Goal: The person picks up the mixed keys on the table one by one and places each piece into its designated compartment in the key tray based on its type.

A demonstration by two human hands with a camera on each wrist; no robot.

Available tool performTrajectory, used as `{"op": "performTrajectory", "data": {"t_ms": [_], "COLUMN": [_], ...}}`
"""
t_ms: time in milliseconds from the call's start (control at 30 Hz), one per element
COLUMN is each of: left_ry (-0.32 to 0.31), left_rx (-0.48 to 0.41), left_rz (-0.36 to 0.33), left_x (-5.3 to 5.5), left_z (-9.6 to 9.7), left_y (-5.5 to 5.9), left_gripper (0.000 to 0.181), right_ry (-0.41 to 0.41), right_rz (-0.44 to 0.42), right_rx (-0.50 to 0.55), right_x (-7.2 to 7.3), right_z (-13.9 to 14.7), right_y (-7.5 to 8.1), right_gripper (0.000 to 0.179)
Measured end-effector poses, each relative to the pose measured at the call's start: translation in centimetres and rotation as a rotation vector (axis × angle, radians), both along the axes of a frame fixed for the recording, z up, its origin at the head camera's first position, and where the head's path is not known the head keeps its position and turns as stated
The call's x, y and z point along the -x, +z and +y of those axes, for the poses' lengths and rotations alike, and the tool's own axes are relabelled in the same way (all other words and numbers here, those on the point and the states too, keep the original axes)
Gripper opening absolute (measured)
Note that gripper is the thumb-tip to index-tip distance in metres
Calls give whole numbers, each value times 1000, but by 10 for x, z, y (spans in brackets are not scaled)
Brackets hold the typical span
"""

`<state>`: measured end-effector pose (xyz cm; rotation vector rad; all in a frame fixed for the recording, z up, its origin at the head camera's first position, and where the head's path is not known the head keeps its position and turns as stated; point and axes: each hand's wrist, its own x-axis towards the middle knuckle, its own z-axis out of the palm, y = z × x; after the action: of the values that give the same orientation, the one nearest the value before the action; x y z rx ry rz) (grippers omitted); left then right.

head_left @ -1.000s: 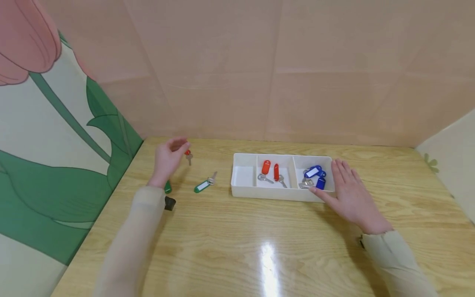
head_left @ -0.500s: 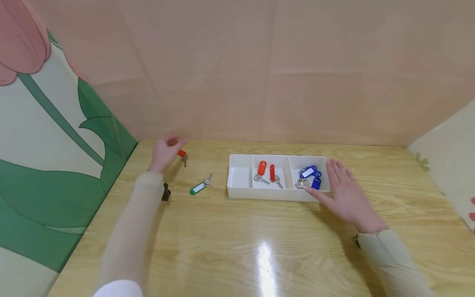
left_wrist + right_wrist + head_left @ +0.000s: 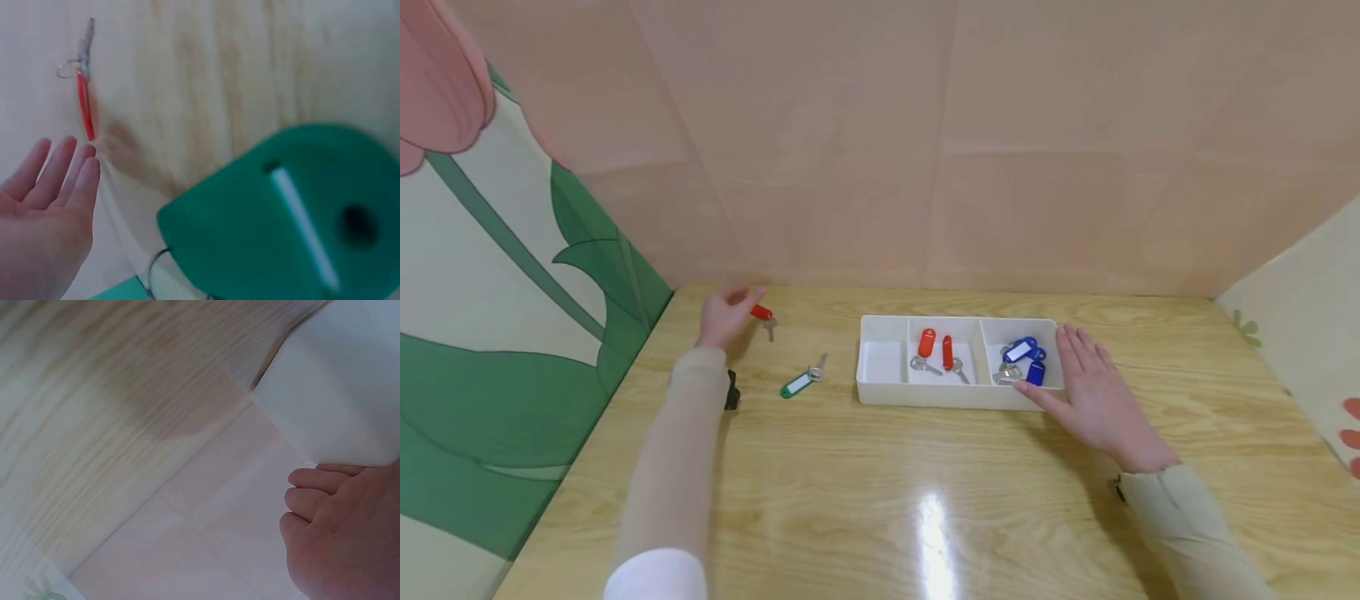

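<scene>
My left hand (image 3: 724, 319) is by the back left of the table, beside a red key tag (image 3: 762, 312) with a small key (image 3: 771, 329). In the left wrist view its fingers (image 3: 62, 178) are extended, fingertips right at the end of the red tag (image 3: 86, 106). A green tag (image 3: 287, 219) looms blurred there; my forearm hides it in the head view. My right hand (image 3: 1097, 400) rests with straight fingers along the right end of a white three-compartment box (image 3: 951, 396), its thumb on the front rim. The right wrist view shows these fingers (image 3: 319, 487) against the box wall.
A key with a green tag (image 3: 797, 384) lies left of the box. Two red-tagged keys (image 3: 927, 342) are in the middle compartment and several blue-tagged keys (image 3: 1019, 349) in the right one. A draped pink sheet (image 3: 880, 167) stands behind the table (image 3: 820, 500).
My left hand draws slightly left, uncovering more of the red tag. A second green tag slips out of sight behind the left forearm. The right hand keeps its place at the box.
</scene>
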<state>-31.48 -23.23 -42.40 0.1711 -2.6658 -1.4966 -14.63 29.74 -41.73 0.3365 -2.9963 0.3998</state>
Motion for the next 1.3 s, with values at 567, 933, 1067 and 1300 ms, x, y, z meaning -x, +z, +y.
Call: {"op": "performTrajectory", "data": {"t_ms": [567, 933, 1067, 1300], "left_ry": [-36, -119, -124, -152], "left_rx": [102, 194, 226, 268], "left_rz": [-53, -65, -69, -86], "left_x": [8, 13, 13, 12], "left_z": [0, 1, 2, 3], "left_y": [-5, -14, -17, -14], "left_gripper": [57, 41, 38, 30], "right_ry": [-5, -2, 0, 4], "right_rz": [9, 24, 23, 31], "right_rx": [-1, 0, 4, 3], "right_x": [3, 4, 3, 3], "right_z": [-1, -2, -2, -3], "right_y": [1, -1, 0, 2], "right_gripper": [107, 106, 106, 106]}}
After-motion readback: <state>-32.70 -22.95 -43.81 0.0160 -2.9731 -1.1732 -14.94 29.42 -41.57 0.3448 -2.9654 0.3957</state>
